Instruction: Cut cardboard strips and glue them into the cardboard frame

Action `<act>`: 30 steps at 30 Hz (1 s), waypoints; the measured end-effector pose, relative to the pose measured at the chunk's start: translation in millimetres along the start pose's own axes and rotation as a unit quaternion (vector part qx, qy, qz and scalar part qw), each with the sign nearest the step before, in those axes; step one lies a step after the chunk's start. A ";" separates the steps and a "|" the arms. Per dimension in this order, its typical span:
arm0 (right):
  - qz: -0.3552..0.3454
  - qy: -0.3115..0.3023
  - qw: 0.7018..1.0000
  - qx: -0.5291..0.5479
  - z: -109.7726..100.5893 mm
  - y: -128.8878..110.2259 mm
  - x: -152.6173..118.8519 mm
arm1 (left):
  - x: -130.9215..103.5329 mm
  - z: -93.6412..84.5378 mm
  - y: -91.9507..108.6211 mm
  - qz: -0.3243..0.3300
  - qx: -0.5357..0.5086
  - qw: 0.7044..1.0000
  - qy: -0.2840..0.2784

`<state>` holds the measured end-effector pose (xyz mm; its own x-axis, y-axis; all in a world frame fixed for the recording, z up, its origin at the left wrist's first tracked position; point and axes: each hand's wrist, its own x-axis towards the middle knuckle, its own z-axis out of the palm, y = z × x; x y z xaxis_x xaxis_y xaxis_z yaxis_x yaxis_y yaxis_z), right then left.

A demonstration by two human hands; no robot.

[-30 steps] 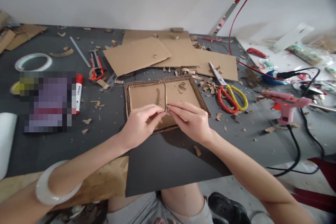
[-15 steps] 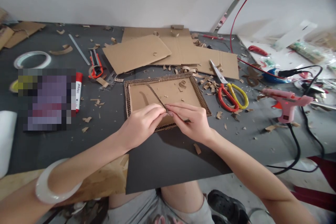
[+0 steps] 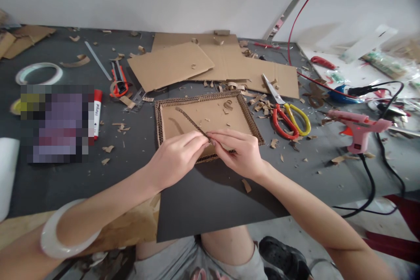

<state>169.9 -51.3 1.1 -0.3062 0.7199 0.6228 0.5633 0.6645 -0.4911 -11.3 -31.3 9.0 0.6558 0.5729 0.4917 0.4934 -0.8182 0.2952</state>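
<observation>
Both my left hand (image 3: 180, 157) and my right hand (image 3: 239, 153) are closed, pinching one end of a thin corrugated cardboard strip (image 3: 191, 121) between their fingertips. The strip's free end slants up and to the left, over a shallow cardboard tray (image 3: 206, 98) with corrugated walls. My hands meet above the tray's near wall and hide part of it. A curled cardboard scrap (image 3: 227, 105) and small bits lie on the tray's floor.
Right of the tray are red-and-yellow-handled scissors (image 3: 285, 116) and a pink glue gun (image 3: 359, 127) with its cable. Flat cardboard sheets (image 3: 170, 65) lie behind. To the left are an orange utility knife (image 3: 120, 81), a marker (image 3: 97, 113) and a tape roll (image 3: 39, 73). Scraps litter the table.
The strip's free end has swung to the left and slightly down, so the strip slants more. My hands keep their pinch in nearly the same place.
</observation>
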 end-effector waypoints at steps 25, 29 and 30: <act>0.061 -0.059 0.993 0.086 -0.9 3.9 5.6 | 3.3 -2.0 0.8 -0.078 -0.097 0.992 -0.028; 0.085 -0.075 0.987 0.110 -1.3 3.4 5.5 | 6.6 -7.5 3.1 -0.131 -0.142 0.980 -0.049; 0.091 -0.078 0.986 0.117 -1.7 3.3 5.4 | 7.3 -8.9 3.7 -0.139 -0.149 0.978 -0.053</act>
<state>171.4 -45.6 3.9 -0.3409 0.8414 0.4194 0.4326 0.5365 -0.7246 -9.8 -30.7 20.9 0.5827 0.7647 0.2751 0.4835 -0.5983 0.6390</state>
